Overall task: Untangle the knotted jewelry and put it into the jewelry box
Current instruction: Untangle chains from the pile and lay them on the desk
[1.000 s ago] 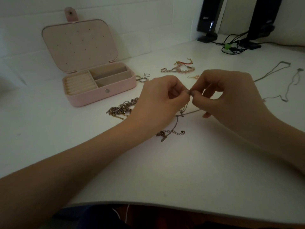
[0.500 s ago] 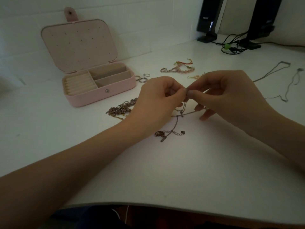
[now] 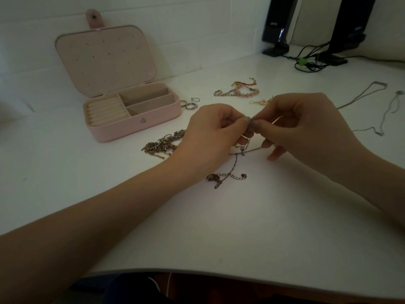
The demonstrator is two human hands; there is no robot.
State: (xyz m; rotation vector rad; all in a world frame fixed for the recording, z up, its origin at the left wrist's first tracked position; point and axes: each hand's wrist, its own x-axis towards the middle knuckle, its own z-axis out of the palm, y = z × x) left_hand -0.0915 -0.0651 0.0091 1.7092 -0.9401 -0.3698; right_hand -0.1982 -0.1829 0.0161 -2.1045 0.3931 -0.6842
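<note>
Both hands hover fist-like above the white bench, right of the open pink jewelry box [image 3: 133, 119]. The left hand [image 3: 210, 137] and right hand [image 3: 306, 126] meet fingertip to fingertip, each grip pinching the thin knotted chain [image 3: 235, 163], whose clasp end trails on the bench.

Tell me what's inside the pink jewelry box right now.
The jewelry box stands open; its ring rolls and two side compartments show only lining, no jewelry. The front wall hides the compartments' near edges, so something small there cannot be ruled out.
</note>
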